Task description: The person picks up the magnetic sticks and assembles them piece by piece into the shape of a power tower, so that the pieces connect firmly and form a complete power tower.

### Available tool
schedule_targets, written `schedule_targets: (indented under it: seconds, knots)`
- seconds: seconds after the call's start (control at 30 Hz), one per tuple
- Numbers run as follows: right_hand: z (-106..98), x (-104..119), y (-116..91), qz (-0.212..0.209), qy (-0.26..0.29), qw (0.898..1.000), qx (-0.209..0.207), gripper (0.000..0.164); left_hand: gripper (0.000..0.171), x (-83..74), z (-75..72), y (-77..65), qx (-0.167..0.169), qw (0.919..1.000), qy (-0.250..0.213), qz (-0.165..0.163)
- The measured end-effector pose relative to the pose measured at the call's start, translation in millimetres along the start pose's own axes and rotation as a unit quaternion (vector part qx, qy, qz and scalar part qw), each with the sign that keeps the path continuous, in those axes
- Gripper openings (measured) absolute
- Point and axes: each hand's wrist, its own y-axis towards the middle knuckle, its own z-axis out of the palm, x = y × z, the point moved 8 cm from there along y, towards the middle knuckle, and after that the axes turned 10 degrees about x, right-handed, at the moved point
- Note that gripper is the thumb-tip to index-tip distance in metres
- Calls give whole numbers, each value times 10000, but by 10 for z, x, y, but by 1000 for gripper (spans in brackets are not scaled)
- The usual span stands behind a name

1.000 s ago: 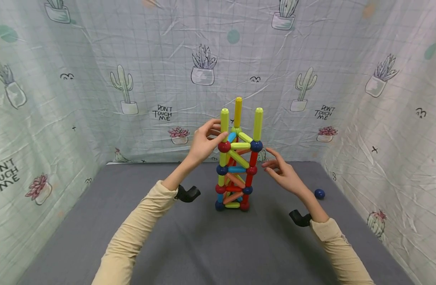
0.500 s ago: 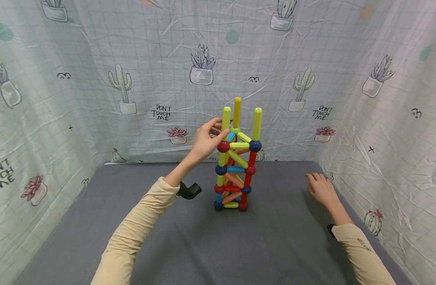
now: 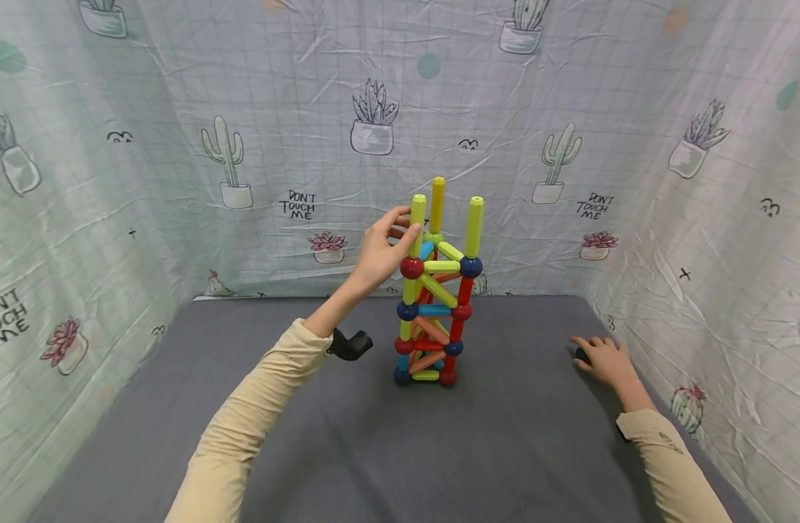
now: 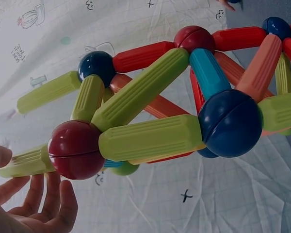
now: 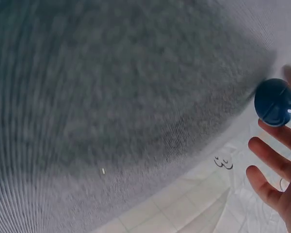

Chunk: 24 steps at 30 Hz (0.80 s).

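A tower of magnetic sticks and balls (image 3: 434, 311) stands on the grey table, three upright sticks rising from its top. My left hand (image 3: 380, 250) pinches the front-left upright, a yellow-green stick (image 3: 418, 207), between thumb and fingers. That stick's lower end meets a dark red ball (image 4: 75, 149) in the left wrist view. Far to the right, my right hand (image 3: 610, 365) is low over the table, holding a dark blue ball (image 5: 275, 102) between thumb and index finger. The other fingers (image 5: 271, 158) spread apart, off the ball.
A second yellow-green upright (image 3: 474, 226) and a yellow one (image 3: 438, 205) stand close to my left hand. The grey table (image 3: 504, 436) ends at a patterned curtain (image 3: 295, 94) behind and along the sides.
My right hand has moved from beside the tower to the right and down, and has taken hold of the blue ball. My left hand, still on the stick, has shifted slightly up and right.
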Motion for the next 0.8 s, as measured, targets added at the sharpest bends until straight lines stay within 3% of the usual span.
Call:
schedule_targets:
  seconds: [0.17, 0.3, 0.4, 0.6, 0.7, 0.8]
  knots:
    - [-49, 52, 44, -126, -41, 9998, -168, 37, 34, -4, 0, 20, -17, 10000, -3, -18]
    - [-402, 207, 164, -328, 261, 9975, -565, 37, 34, -12, -10, 45, -77, 9999, -62, 26]
    - [-888, 413, 274, -636, 613, 9909, -1016, 40, 32, -29, -25, 69, -142, 9998, -127, 87]
    - [-2146, 918, 329, -1159, 1077, 9647, -2106, 38, 33, -51, -26, 113, -108, 9999, -101, 65]
    - [-2724, 1168, 295, -1467, 1214, 9512, -2427, 38, 33, -57, -13, 134, -85, 9999, -105, 98]
    - [-3165, 1413, 270, -1863, 1324, 9373, -2630, 40, 32, -79, -4, 141, -50, 9998, -141, 152]
